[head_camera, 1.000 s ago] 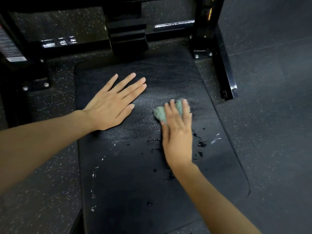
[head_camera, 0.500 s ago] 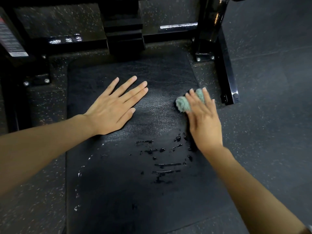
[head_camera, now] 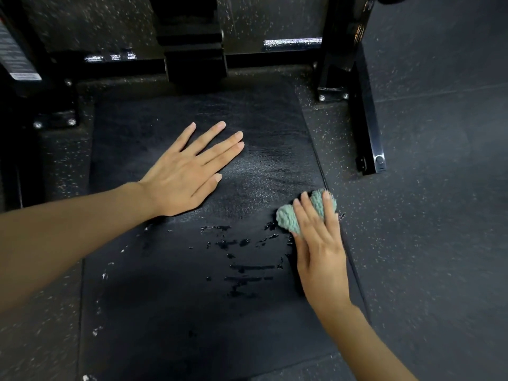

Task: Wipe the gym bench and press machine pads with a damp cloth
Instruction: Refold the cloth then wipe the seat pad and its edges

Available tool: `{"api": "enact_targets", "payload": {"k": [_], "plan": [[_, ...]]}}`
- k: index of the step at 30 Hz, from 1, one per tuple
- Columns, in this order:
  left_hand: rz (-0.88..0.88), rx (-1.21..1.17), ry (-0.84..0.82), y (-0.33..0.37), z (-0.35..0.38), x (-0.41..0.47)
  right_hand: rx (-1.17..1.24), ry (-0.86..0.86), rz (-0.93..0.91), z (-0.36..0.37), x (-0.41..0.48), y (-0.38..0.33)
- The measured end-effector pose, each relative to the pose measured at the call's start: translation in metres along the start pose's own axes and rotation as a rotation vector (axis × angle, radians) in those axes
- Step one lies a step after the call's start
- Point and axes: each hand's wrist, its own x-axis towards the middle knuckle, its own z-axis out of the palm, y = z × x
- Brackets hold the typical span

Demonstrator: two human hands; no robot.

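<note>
Cloth (head_camera: 305,213) is sliding from centre to the pad's (head_camera: 192,325) right edge, right hand (head_camera: 320,254) pressing it flat-fingered. Left hand (head_camera: 189,171) is resting splayed, empty; droplets (head_camera: 247,268) are remaining.

Forearms bare; left hand (head_camera: 181,174) and right hand (head_camera: 319,248) bare; fingernails short, plain

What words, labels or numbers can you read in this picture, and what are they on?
Label on the frame, far left: lines of small print, too blurred to read.
Crossbar: the bright marks look like glare, not letters.
Pad: no text.
Cloth: no text.
So nothing here can be read.
</note>
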Motion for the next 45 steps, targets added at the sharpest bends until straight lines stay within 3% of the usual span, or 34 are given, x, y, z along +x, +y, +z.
{"api": "enact_targets", "payload": {"k": [14, 20, 28, 39, 45], "plan": [[0.009, -0.026, -0.013, 0.007, -0.002, 0.008, 0.03, 0.008, -0.017, 0.015, 0.11, 0.0], [0.003, -0.009, -0.013, 0.008, -0.003, 0.008, 0.019, -0.007, -0.103, 0.004, 0.06, 0.011], [-0.003, -0.005, -0.008, 0.008, -0.002, 0.008, 0.019, -0.044, -0.049, -0.004, -0.029, 0.008], [-0.007, -0.005, -0.02, 0.008, -0.002, 0.009, 0.129, 0.071, 0.004, 0.025, 0.074, -0.01], [-0.001, -0.014, -0.02, 0.007, -0.002, 0.008, 0.057, 0.061, -0.011, 0.02, 0.046, -0.016]]}}
